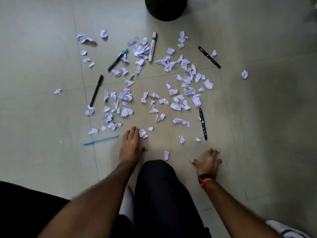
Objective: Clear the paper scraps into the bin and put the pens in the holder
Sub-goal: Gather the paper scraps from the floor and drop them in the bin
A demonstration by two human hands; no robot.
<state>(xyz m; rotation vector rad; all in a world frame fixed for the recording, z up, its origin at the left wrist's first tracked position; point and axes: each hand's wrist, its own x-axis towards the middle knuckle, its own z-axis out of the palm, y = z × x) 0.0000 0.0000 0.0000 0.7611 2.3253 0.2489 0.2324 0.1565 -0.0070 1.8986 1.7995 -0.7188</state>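
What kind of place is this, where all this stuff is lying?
Likely an indoor floor, maybe in an office or study room: large pale tiles with grout lines, a black bin standing on them, and torn printed paper scraps and pens scattered about.

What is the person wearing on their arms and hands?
No gloves. Both forearms are bare, with no sleeves over them. The left hand wears nothing. Just behind the right hand, the wrist carries a black band and a thin orange band beside it.
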